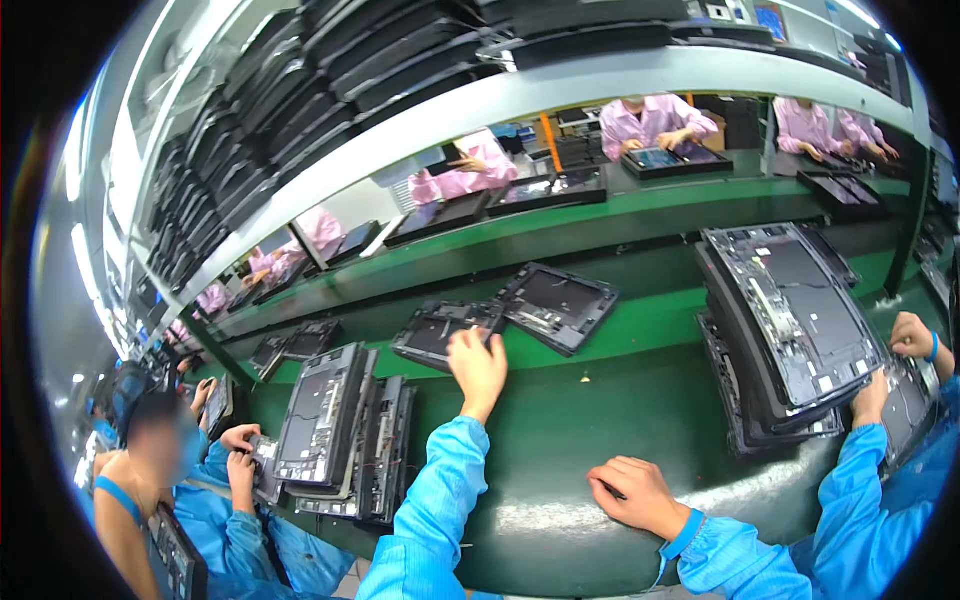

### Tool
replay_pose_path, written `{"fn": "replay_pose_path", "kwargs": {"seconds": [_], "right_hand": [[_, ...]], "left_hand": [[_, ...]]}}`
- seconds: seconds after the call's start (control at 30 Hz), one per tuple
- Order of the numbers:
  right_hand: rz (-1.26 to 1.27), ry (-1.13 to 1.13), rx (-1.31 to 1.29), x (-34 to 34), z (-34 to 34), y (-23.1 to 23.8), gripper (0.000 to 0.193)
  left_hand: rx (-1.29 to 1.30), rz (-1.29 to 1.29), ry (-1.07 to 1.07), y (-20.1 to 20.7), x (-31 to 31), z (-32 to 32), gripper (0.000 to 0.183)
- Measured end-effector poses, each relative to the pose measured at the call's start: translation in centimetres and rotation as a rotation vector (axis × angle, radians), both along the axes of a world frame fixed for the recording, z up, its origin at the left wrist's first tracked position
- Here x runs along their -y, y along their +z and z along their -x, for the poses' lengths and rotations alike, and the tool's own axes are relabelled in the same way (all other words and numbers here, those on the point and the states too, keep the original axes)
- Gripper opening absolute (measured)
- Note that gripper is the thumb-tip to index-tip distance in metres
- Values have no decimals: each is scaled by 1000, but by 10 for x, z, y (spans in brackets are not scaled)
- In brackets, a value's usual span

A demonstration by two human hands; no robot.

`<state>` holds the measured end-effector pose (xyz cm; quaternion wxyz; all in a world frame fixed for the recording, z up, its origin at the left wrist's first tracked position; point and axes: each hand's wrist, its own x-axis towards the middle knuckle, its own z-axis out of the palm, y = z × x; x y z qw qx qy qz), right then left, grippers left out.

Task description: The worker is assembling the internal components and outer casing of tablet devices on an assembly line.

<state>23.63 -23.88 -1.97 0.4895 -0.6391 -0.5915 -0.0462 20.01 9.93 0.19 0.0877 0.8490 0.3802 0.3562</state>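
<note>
green workbench, left hand part-open at a dark panel, grip unclear; right hand loosely curled, half-open, empty

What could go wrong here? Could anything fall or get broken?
Maybe! The tall stack on the right is uneven, so a bump might tip it. The left hand is at a panel right beside another panel; dragging it could scrape them together. Their insides are uncovered too, so small parts might get damaged.
</note>
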Motion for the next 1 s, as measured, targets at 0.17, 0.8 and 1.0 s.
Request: {"fn": "replay_pose_path", "kwargs": {"seconds": [0.17, 0.8, 1.0], "right_hand": [[-7, 47, 20, -5, 1, 3, 5], [28, 13, -59, -6, 3, 2, 4], [30, 34, -46, -5, 2, -6, 4]], "left_hand": [[-374, 422, 40, 4, 35, -62, 96], [1336, 1365, -219, -48, -37, -135, 37], [1333, 1556, -273, -30, -39, -163, 22]]}}
